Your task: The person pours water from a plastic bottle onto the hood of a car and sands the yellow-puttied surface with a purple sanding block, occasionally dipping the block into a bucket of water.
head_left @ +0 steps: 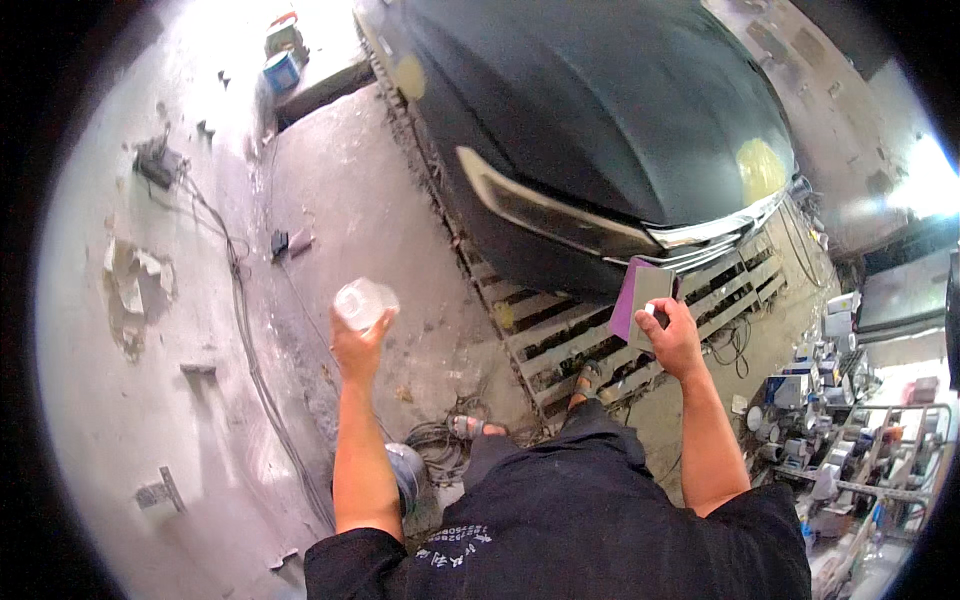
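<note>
My left hand (358,348) is raised in front of me, its fingers closed round a clear plastic container (363,299). The container is somewhat smeared, so I cannot tell if anything is in it. Over on the right, my right hand (676,340) grips a grey sheet or pad (653,287) together with a purple sheet (623,308) that looks like sandpaper. Both pieces stick up from the fingers, just in front of the bumper. The dark, matt car (580,120) fills the far middle. Its headlight (560,220) has a pale border, and a yellowish patch (762,168) marks the bodywork.
Under the car's front runs a slatted floor grate (570,350). Cables (243,330) trail along the left wall, and a coiled hose (440,450) lies by my feet. A blue and white bucket (282,72) stands far left. To the right is a rack (890,480) crowded with cans.
</note>
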Action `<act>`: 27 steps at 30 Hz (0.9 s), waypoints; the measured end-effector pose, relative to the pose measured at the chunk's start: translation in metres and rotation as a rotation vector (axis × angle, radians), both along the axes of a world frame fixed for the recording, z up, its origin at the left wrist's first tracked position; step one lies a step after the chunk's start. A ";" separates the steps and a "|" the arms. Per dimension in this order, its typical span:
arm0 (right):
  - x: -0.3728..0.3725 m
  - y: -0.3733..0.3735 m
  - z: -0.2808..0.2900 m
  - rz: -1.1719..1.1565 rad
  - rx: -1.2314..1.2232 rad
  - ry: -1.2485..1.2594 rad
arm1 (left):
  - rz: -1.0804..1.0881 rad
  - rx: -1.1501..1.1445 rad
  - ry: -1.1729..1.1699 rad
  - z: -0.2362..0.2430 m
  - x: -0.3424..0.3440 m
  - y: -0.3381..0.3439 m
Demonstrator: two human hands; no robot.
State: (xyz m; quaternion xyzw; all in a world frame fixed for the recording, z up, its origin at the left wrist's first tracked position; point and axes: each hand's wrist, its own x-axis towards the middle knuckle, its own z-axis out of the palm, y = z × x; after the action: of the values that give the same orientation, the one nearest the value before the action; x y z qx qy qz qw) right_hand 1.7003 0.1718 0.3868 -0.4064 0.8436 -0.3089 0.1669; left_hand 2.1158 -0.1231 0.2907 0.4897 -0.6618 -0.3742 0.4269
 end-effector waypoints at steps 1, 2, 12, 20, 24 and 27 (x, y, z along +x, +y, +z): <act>-0.016 0.004 0.008 -0.013 -0.016 0.008 | -0.072 -0.019 0.004 0.018 -0.042 0.004; -0.030 0.006 0.017 -0.002 -0.015 0.010 | -0.146 -0.039 0.006 0.037 -0.084 0.010; -0.193 -0.013 0.104 0.272 -0.045 0.179 | -0.730 0.326 0.048 0.097 -0.442 0.143; -0.274 0.014 0.123 0.375 0.029 0.334 | -0.981 0.201 -0.191 0.087 -0.557 0.169; -0.303 0.025 0.125 0.478 0.037 0.491 | -1.140 -0.025 -0.384 0.099 -0.593 0.160; -0.319 0.024 0.129 0.521 0.059 0.602 | -1.285 -0.063 -0.412 0.103 -0.617 0.145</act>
State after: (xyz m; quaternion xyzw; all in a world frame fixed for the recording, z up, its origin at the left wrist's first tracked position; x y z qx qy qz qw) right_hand 1.3818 0.1960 0.5159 -0.6740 0.7320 -0.0989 -0.0037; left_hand 1.4992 0.0223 0.3939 0.0477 -0.9000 -0.4332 -0.0015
